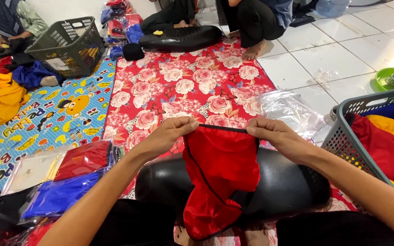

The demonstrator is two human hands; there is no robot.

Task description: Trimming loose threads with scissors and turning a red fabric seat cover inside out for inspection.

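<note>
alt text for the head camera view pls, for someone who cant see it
Both hands, left hand and right hand, pinch the black-trimmed top edge of a red satin garment, holding it up over a black cushion on a red rose-print mat. A grey basket of coloured cloth sits at right.

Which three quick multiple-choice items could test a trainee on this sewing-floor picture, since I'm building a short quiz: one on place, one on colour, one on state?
1. Where is the grey basket of cloth nearest the person?
A. to their right
B. on the black cushion
C. behind the seated people

2. What colour is the held garment?
A. blue
B. red with black trim
C. yellow

3. How is it held?
A. folded flat
B. bagged
C. stretched by its top edge between left hand and right hand

Answers: A, it stands at the right edge; B, red cloth, black edging; C, both hands pinch the trim.
</note>
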